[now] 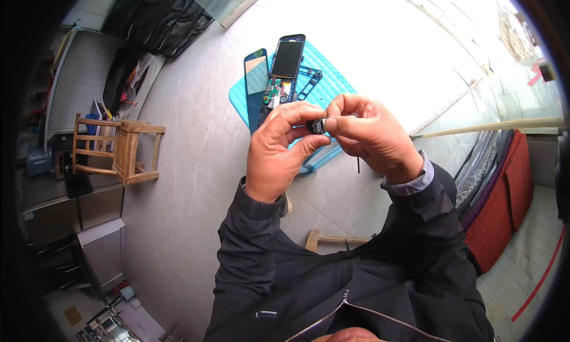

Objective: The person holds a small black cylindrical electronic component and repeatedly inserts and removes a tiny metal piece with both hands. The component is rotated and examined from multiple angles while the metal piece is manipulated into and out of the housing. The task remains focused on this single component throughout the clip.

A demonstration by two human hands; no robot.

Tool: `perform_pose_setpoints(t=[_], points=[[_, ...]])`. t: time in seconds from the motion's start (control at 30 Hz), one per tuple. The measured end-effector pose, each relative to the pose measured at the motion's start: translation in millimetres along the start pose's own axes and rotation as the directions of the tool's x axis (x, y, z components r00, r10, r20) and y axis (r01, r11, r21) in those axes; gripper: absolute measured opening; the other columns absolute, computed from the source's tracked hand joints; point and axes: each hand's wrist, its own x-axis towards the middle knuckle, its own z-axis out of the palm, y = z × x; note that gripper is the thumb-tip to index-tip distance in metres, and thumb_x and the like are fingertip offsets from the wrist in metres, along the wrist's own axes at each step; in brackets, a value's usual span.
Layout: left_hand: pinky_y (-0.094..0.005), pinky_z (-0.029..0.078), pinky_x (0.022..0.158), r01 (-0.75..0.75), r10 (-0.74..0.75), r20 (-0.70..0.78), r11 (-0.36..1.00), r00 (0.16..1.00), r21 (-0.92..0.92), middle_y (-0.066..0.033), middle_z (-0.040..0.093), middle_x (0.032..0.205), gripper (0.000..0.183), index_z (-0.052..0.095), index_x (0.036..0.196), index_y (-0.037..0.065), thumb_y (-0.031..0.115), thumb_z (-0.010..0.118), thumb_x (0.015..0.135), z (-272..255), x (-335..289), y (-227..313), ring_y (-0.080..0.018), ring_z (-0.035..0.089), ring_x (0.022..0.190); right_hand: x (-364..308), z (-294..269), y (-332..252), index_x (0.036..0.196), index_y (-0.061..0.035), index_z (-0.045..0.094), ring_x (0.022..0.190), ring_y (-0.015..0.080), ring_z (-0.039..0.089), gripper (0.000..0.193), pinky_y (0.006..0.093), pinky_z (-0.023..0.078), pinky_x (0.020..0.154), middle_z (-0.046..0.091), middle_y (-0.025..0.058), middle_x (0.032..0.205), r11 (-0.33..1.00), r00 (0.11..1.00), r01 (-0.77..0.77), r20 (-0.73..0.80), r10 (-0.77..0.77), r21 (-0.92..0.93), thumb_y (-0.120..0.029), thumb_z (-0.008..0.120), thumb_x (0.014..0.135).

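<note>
The left hand (276, 149) pinches a small black part (314, 126) between its thumb and fingertips, the part sitting just beyond the thumb, in the gap between the two hands. The right hand (374, 134) has its thumb and forefinger pressed together at the part's right edge; a thin dark rod (358, 165) sticks out below this hand. Just beyond the hands, an opened device with a dark screen (289, 59) and a green circuit board (273, 88) lies on a light blue stool (337, 75). A flat glassy panel (256, 87) lies to the device's left, a dark frame (319, 75) to its right. Well apart, a wooden chair (126, 158) stands on the grey floor (196, 122) at left.
</note>
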Motion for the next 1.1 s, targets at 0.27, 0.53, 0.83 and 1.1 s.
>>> perform_pose_setpoints(t=[0.27,0.53,0.83,1.1], points=[[-0.0305,0.056,0.105,0.007,-0.007,-0.003,1.000,1.000,-0.015,-0.0095,0.063,0.132,0.045,0.068,0.129,0.000,-0.012,0.080,0.087,1.7,-0.7,0.9,-0.0169,0.065,0.119,0.9,-0.9,1.8,0.095,-0.0068,0.065,0.056,-0.0007,0.041,0.014,0.0188,0.027,0.050,0.053,-0.0099,0.072,1.000,1.000,0.009,0.006,-0.009,-0.004,-0.013,0.078,0.094],[-0.0305,0.057,0.105,0.006,-0.006,-0.005,1.000,1.000,-0.002,-0.0104,0.064,0.132,0.045,0.067,0.129,-0.001,-0.014,0.079,0.088,1.8,0.2,1.3,-0.0172,0.065,0.119,3.3,-2.7,3.9,0.097,-0.0072,0.064,0.052,0.0007,0.043,0.016,0.0190,0.029,0.048,0.053,-0.0079,0.070,1.000,1.000,0.003,0.015,-0.003,0.011,-0.013,0.079,0.096],[-0.0315,0.059,0.103,0.001,-0.001,-0.010,1.000,1.000,0.010,-0.0098,0.064,0.131,0.043,0.068,0.127,0.001,-0.012,0.080,0.088,1.4,0.6,-0.1,-0.0172,0.066,0.118,2.2,-3.0,3.3,0.098,-0.0072,0.065,0.052,0.0007,0.042,0.017,0.0190,0.028,0.048,0.053,-0.0080,0.071,1.000,1.000,0.007,0.017,-0.007,0.010,-0.014,0.080,0.095],[-0.0292,0.058,0.103,0.004,-0.003,-0.018,1.000,1.000,0.022,-0.0098,0.065,0.131,0.043,0.068,0.127,0.000,-0.014,0.079,0.088,0.4,0.9,-1.7,-0.0156,0.066,0.116,2.3,-6.0,1.3,0.098,-0.0072,0.066,0.056,-0.0004,0.041,0.016,0.0185,0.028,0.050,0.053,-0.0092,0.073,1.000,1.000,0.025,-0.003,-0.025,-0.004,-0.016,0.079,0.096]])
